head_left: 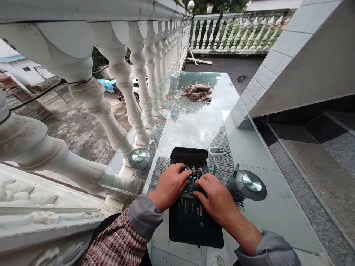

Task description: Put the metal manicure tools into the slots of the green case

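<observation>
A black manicure case (195, 229) lies unfolded on the glass table, with slim metal tools in its lower flap and nail clippers (196, 171) in its upper part. Small green-handled scissors (191, 189) are over the middle of the case, between my hands. My right hand (216, 195) pinches them by the handle loops. My left hand (172, 184) is closed at the case's left side, its fingertips by the scissors' upper end; what they grip is partly hidden. Beyond my right hand, a second green-handled pair of scissors (215, 172) lies on the glass.
The glass table (183, 136) rests on round metal-capped supports, one left (139, 158) and one right (251, 183). A white oval device (215, 151) sits behind the case. A crumpled brown cloth (197, 93) is at the far end. White balusters (122, 77) line the left side; steps (313, 147) are right.
</observation>
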`<state>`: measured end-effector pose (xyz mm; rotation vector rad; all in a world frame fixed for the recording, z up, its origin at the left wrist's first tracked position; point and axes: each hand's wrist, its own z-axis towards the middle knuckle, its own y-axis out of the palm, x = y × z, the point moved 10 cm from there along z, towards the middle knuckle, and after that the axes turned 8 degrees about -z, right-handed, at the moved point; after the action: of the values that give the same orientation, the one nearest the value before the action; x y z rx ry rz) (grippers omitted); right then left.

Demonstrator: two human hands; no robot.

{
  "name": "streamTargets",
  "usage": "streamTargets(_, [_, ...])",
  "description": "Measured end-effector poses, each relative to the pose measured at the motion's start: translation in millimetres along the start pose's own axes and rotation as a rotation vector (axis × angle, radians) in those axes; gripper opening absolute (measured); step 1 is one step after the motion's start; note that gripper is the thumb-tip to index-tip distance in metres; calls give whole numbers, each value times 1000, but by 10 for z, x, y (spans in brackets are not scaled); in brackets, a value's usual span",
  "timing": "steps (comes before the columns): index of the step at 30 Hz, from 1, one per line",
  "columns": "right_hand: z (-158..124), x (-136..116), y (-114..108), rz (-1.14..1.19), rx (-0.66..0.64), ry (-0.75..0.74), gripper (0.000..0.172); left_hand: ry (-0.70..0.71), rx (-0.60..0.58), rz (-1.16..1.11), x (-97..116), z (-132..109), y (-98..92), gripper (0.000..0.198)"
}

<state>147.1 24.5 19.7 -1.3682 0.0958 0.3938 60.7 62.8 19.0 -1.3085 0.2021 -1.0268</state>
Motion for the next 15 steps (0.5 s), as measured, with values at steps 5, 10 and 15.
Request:
streamTargets(5, [4,-17,-37,-19,56,19,3,-7,-6,1,-5,2,9,25])
streamTargets(10, [29,268,-242,84,185,55,9,-5,-17,13,6,7,-3,25])
streamTargets(15, [-72,1254,-527,-80,297,421,21,10,-24,9,27,-6,-22,31])
